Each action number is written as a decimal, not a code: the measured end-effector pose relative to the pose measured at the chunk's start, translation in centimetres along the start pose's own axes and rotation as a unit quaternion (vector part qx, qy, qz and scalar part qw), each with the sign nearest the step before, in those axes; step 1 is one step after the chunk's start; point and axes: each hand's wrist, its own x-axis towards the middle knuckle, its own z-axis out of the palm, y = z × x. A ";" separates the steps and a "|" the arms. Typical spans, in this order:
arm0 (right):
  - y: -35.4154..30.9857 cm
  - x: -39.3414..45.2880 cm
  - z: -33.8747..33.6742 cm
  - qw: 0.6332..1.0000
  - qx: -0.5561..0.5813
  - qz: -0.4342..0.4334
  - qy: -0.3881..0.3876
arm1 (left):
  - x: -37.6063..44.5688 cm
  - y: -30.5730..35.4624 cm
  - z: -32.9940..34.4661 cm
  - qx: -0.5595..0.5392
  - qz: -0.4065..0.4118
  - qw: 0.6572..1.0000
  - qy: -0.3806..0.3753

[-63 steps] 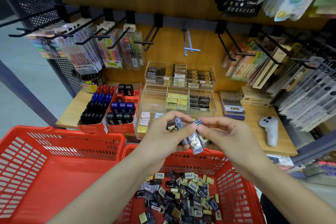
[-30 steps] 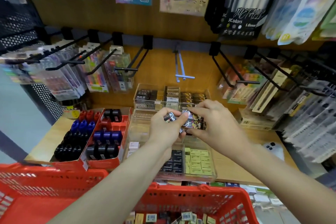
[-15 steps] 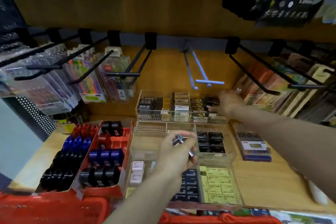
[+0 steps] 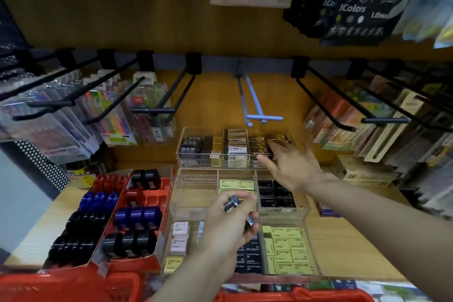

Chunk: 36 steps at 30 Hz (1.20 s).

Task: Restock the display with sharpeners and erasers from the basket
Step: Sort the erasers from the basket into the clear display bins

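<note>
My left hand (image 4: 230,222) is shut on a small bundle of dark wrapped erasers (image 4: 234,202), hovering over the clear tiered display (image 4: 196,179) of eraser compartments. My right hand (image 4: 290,165) is open with fingers spread, just in front of the top tier's right compartment, which holds dark gold-printed erasers (image 4: 261,143). The lower tiers carry yellow erasers (image 4: 285,249), black ones (image 4: 277,195) and white ones (image 4: 180,229). Only the red rim of the basket (image 4: 294,295) shows at the bottom edge.
Red cartons (image 4: 144,213) of red, blue and black sharpeners stand left of the display on the wooden shelf (image 4: 343,247). Black peg hooks (image 4: 326,108) jut out overhead, some hung with pen packs. Boxed stationery fills the right side.
My right hand has drawn back from the top tier's right compartment and opened, with nothing in it now. My left hand stays over the display with the remaining erasers. The view tilted slightly.
</note>
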 end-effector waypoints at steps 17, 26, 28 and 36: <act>-1.0 0.7 -1.8 0.998 -0.002 -0.027 -0.055 | -1.5 2.1 0.7 -0.145 -0.067 0.986 -0.038; -1.0 0.0 -2.0 0.998 0.004 -0.052 -0.018 | -0.6 2.0 -0.5 -0.162 -0.075 0.982 -0.056; -2.1 -2.7 -2.9 0.982 0.140 -0.104 0.072 | -1.2 2.1 -0.5 -0.167 -0.062 0.983 -0.051; -6.3 -16.5 -6.4 0.879 0.473 -0.051 0.035 | -7.7 4.2 -0.5 -0.134 -0.024 0.989 -0.053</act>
